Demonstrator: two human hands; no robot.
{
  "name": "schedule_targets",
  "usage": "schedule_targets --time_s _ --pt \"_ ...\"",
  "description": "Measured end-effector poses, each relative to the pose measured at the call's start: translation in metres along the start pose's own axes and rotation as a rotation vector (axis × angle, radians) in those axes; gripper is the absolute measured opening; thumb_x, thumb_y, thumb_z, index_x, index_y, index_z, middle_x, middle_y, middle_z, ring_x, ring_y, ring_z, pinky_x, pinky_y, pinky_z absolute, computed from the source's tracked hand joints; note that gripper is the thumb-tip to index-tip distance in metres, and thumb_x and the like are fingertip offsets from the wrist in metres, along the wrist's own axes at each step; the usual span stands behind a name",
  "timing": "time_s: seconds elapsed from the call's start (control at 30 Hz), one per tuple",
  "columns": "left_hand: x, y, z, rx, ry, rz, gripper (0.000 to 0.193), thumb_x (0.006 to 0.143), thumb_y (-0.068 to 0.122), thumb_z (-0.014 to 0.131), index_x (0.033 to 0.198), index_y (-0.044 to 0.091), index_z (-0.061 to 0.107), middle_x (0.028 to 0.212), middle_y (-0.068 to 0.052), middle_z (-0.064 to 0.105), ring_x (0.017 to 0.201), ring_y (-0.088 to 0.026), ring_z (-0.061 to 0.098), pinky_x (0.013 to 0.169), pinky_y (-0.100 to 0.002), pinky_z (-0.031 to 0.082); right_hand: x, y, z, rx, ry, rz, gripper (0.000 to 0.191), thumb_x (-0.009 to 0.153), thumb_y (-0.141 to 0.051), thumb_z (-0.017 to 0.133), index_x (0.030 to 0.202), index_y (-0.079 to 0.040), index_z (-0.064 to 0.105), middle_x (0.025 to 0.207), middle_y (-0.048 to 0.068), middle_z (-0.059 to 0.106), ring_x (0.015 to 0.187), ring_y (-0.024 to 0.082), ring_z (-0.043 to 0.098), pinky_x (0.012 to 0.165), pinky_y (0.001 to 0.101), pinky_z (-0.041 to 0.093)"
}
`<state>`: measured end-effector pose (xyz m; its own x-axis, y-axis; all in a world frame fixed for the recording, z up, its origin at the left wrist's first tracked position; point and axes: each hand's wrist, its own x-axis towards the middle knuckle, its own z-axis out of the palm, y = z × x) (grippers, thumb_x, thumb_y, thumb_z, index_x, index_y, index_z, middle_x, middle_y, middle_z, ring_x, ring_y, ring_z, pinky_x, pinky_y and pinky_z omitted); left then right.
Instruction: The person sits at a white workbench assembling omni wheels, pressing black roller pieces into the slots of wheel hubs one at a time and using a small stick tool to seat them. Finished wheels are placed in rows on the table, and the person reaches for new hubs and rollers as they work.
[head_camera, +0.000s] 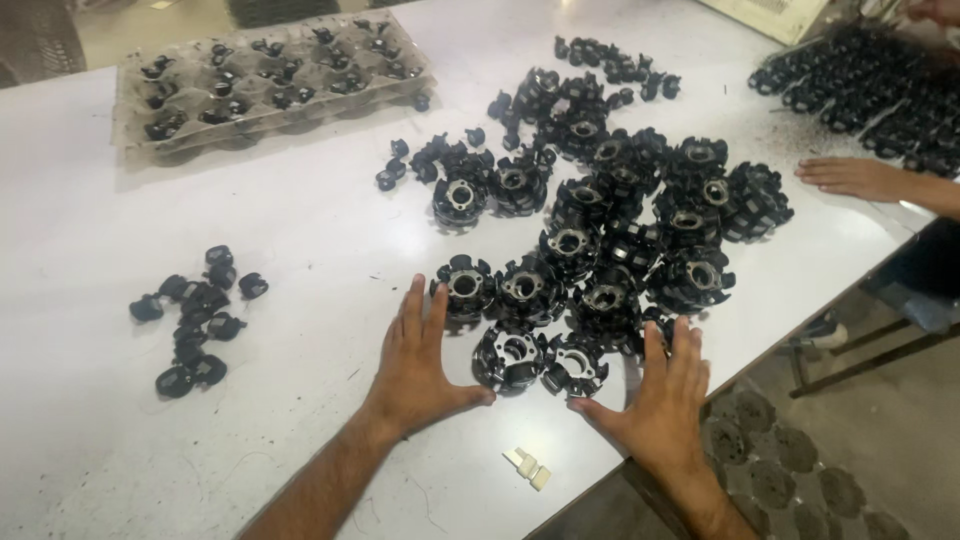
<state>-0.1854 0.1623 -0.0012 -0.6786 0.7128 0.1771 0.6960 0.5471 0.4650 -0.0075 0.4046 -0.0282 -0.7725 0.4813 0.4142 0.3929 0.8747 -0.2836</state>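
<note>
My left hand (420, 355) lies flat on the white table (300, 240), fingers apart, beside a black round slotted part (464, 287). My right hand (662, 390) lies flat near the table's front edge, fingers spread, thumb toward two more black round parts (540, 362). Both hands flank the near end of a large heap of the same black round parts (620, 230). Neither hand holds anything.
A clear plastic tray (270, 75) with small black pieces stands at the back left. Small black clips (195, 320) lie in a loose group at the left. Small white pieces (527, 466) lie near the front edge. Another person's hand (855, 178) rests at the right, by more black parts (880, 90).
</note>
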Motion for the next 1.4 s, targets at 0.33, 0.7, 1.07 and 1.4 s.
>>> schedule_targets --time_s 0.33,0.7,1.07,1.4 --pt "0.057 0.013 0.026 -0.038 -0.05 0.094 0.15 0.056 0.064 0.095 0.158 0.009 0.0 0.162 -0.033 -0.001 0.151 -0.051 0.01 0.12 -0.064 0.016 0.026 0.009 0.002 0.052 -0.214 0.196 0.157 0.043 -0.065 0.094 0.16 -0.001 0.012 0.168 0.03 0.003 0.152 0.05 0.0 0.119 0.0606 0.016" --pt "0.166 0.072 0.055 -0.018 -0.109 0.104 0.148 0.056 0.06 0.095 0.161 0.016 0.002 0.163 -0.031 0.002 0.151 -0.048 0.018 0.119 -0.066 0.021 0.083 0.077 0.001 0.058 -0.107 0.176 0.157 0.05 -0.063 0.092 0.159 0.004 0.0 0.165 0.035 0.004 0.153 0.054 0.002 0.122 0.0631 0.014" --pt "0.207 0.116 0.046 0.076 -0.067 0.176 0.129 0.069 0.058 0.087 0.163 0.015 0.009 0.165 -0.028 0.009 0.15 -0.045 0.026 0.116 -0.058 0.031 0.151 0.113 -0.014 -0.017 0.075 0.081 0.142 0.062 -0.055 0.093 0.162 0.004 0.01 0.165 0.035 0.018 0.154 0.051 0.014 0.12 0.0664 0.019" --pt "0.169 -0.037 -0.023 -0.557 0.304 -0.224 0.12 0.071 0.042 0.089 0.159 0.005 0.016 0.159 -0.023 0.03 0.141 -0.038 0.04 0.111 -0.049 0.044 0.128 0.139 0.007 0.362 0.368 0.137 0.074 0.093 -0.029 0.082 0.149 0.005 0.047 0.15 0.024 0.049 0.14 0.037 0.048 0.117 0.047 0.041"
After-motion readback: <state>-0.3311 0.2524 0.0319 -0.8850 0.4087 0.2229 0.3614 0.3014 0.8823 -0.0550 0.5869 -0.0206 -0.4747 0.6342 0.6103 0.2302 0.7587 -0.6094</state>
